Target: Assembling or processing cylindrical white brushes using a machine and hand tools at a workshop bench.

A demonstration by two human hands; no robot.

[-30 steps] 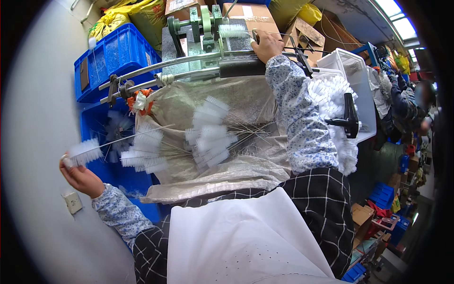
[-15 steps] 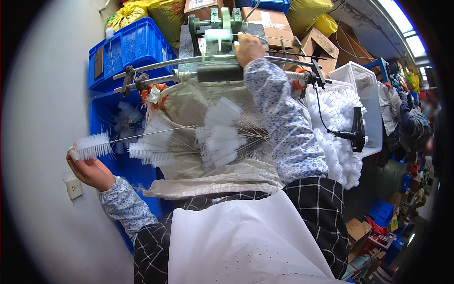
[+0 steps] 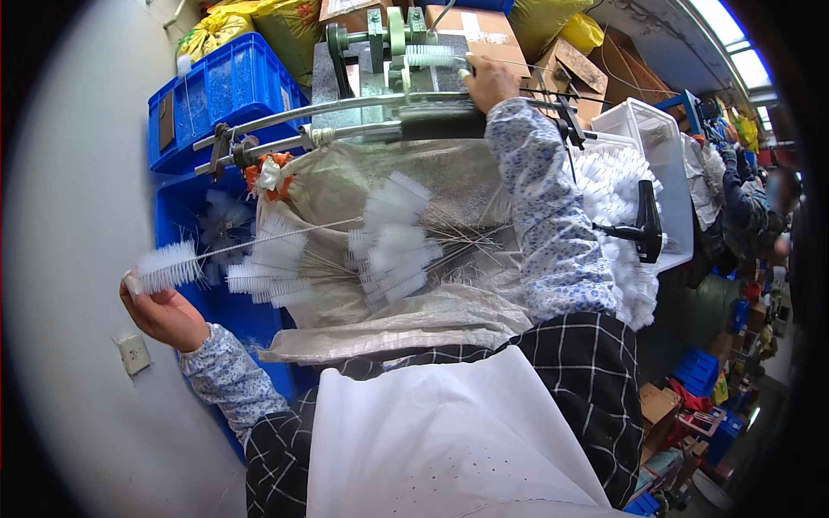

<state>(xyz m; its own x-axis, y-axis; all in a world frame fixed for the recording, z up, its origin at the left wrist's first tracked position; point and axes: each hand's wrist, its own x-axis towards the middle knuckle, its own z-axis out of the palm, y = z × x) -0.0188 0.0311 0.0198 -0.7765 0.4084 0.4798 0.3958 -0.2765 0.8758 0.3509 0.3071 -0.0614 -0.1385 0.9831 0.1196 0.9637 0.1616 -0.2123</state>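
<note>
At the far left, my left hand (image 3: 164, 312) is closed on the bristle end of a white bottle brush (image 3: 168, 268). Its twisted wire stem points right across the sacking. My right hand (image 3: 490, 84) reaches up to a green bench machine (image 3: 397, 39), fingers closed at the right end of a second white brush (image 3: 429, 55), where the wire begins. That brush lies against the machine's wheel; the exact grip is partly hidden. Below, fanned white brushes (image 3: 393, 250) with crossing wire stems rest on a pale woven sack (image 3: 389, 341).
Metal rails (image 3: 345, 121) with a dark roller (image 3: 443, 123) run across in front of the machine. Blue crates (image 3: 216, 108) stand left by the wall. At right, a white bin (image 3: 678, 207) sits beside heaped brushes (image 3: 617, 250) and a black clamp handle (image 3: 648, 223). A person (image 3: 751, 190) is farther right.
My right hand has shifted right and slightly up along the machine. The brush there now sits farther right, its bristles more distinct. My left hand still holds its brush in nearly the same place.
</note>
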